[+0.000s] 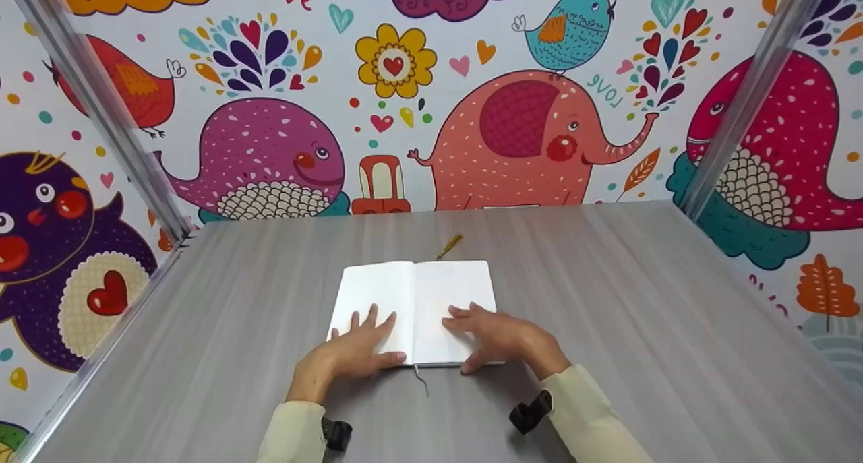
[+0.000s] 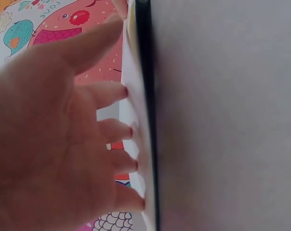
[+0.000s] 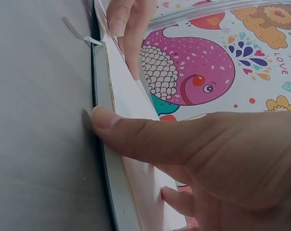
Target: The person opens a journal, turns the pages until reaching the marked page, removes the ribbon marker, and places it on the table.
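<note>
An open notebook [image 1: 448, 281] with blank white pages lies flat on the grey table. My left hand [image 1: 357, 348] rests on the lower part of the left page, fingers spread and thumb close to the centre fold. In the left wrist view, the fingertips [image 2: 122, 91] press on the paper. Over the lower right page is my right hand [image 1: 499, 335], its fingers on the paper. Its thumb [image 3: 107, 118] touches the notebook's near edge, where the page block and dark cover show. A thin ribbon bookmark [image 1: 421, 380] hangs out at the fold's near end.
A gold tassel [image 1: 450, 246] lies just beyond the notebook's far edge. Behind the table [image 1: 607, 281] stands a wall [image 1: 418, 139] printed with cartoon animals, with metal posts [image 1: 101, 112] at its corners. Black wrist devices [image 1: 530, 412] sit at both sleeves.
</note>
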The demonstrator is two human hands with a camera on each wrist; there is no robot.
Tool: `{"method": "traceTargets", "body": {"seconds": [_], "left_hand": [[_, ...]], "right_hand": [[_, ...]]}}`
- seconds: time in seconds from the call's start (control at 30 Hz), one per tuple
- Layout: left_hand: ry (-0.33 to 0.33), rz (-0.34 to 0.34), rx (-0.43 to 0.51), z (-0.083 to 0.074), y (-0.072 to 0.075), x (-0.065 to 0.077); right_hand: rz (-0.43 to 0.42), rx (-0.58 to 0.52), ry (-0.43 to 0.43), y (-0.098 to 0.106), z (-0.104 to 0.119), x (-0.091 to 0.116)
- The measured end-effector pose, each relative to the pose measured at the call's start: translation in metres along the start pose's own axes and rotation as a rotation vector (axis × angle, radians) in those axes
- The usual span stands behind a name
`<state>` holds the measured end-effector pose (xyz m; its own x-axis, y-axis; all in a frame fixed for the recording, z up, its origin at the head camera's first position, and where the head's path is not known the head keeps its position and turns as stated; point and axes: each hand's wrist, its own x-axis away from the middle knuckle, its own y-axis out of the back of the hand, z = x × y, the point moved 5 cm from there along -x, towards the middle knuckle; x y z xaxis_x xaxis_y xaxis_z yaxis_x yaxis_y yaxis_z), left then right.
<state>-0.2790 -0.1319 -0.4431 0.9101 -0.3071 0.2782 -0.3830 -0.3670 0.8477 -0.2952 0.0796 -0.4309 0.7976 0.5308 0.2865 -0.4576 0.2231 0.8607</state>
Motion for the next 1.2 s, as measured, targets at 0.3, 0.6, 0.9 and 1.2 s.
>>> {"method": "traceTargets", "body": {"seconds": [0.3,0.6,0.9,1.2], "left_hand": [[0.085,-0.030,-0.023,-0.008,-0.002,-0.001],[0.136,-0.003,-0.076,-0.017,-0.003,0.000],[0.050,0.002,-0.043,-0.023,-0.003,-0.006],[-0.030,0.033,-0.029,-0.023,-0.001,-0.010]], "right_hand": [[-0.006,0.022,0.009,0.000,0.002,-0.002],[0.006,0.038,0.013,-0.002,0.003,-0.003],[0.001,0.032,0.005,0.000,0.003,-0.001],[0.012,0.030,0.013,0.000,0.000,-0.001]]}}
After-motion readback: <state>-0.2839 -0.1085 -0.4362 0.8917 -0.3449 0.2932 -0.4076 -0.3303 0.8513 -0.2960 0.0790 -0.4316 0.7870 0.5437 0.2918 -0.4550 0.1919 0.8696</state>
